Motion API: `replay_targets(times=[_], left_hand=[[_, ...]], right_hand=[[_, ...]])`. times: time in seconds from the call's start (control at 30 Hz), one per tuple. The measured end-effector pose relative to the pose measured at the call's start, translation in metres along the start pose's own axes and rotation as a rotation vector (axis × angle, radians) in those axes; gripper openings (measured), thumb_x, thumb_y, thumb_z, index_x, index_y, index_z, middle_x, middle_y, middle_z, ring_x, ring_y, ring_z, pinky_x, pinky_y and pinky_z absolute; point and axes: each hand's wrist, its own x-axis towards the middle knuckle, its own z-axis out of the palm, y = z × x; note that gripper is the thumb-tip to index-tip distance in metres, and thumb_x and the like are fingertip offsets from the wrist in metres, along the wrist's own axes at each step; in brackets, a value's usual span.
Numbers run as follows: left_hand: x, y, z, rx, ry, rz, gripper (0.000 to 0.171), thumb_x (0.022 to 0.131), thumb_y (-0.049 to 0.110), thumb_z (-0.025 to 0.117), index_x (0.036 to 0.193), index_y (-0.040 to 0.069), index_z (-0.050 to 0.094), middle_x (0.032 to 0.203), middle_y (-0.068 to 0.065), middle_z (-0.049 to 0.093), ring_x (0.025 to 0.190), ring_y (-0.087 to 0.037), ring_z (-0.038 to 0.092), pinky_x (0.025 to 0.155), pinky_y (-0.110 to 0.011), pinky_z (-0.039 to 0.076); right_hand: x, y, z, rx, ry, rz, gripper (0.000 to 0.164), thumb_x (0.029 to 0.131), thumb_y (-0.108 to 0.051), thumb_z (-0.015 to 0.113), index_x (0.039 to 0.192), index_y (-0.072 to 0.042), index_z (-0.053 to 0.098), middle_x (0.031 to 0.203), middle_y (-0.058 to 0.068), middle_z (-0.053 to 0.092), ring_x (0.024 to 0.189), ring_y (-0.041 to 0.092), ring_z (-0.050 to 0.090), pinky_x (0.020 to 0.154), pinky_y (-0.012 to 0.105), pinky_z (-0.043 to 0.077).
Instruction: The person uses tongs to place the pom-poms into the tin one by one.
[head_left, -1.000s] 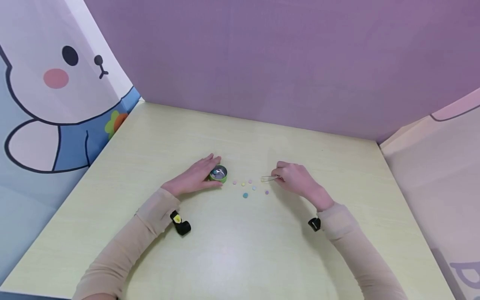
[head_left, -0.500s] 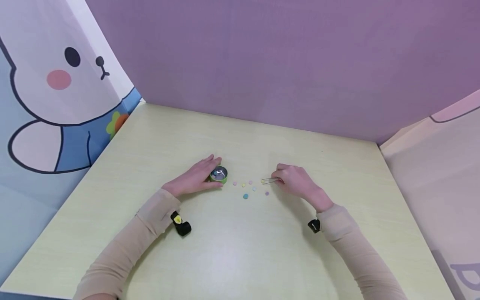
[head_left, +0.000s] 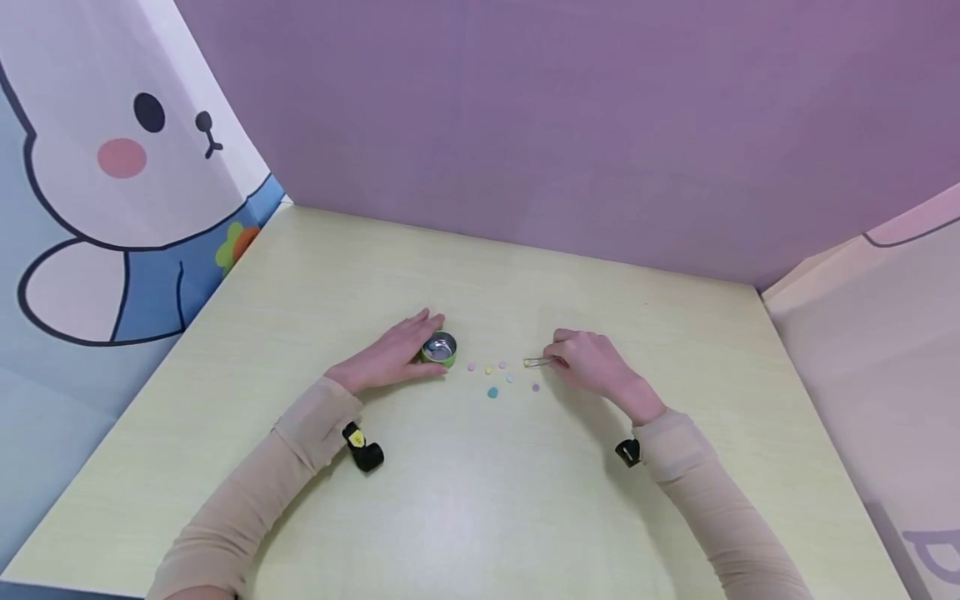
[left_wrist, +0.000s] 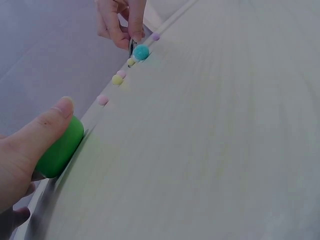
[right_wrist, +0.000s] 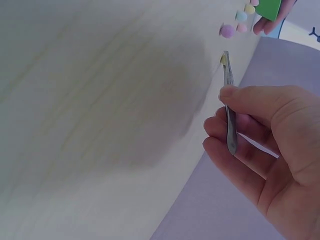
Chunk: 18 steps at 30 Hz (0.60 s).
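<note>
My left hand holds a small round green tin between thumb and fingers; it stands upright on the table, with a bluish bit inside its shiny interior. With my right hand I pinch metal tweezers between thumb and fingers. At their tips sits a small yellow ball, close over the tabletop. Several loose balls lie between the hands: a larger teal one, a purple one, a pale blue one, another yellow one and pink ones.
The pale wooden table spreads out around both hands. A purple panel stands along its far edge. On the left is a wall with a cartoon rabbit print, and a pale panel borders the right.
The tweezers' tips, spread apart a second ago, have come together on the yellow ball. My left hand and the tin have stayed in place.
</note>
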Motion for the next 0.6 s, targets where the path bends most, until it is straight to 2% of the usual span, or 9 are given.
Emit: replay_targets(times=[0.6], left_hand=[[-0.0007,0.0008,0.0007,0.005,0.002,-0.003,0.093,0.093,0.054,0.062,0.158,0.004,0.019,0.165,-0.018,0.019,0.156,-0.034,0.012,0.128,-0.051,0.014]], right_hand=[[-0.0015,-0.0010,0.0011,-0.021,0.018,0.003,0.009,0.087,-0.003,0.071,0.086,-0.010,0.077,0.071,0.000,0.060,0.057,0.008,0.044,0.049,0.023,0.043]])
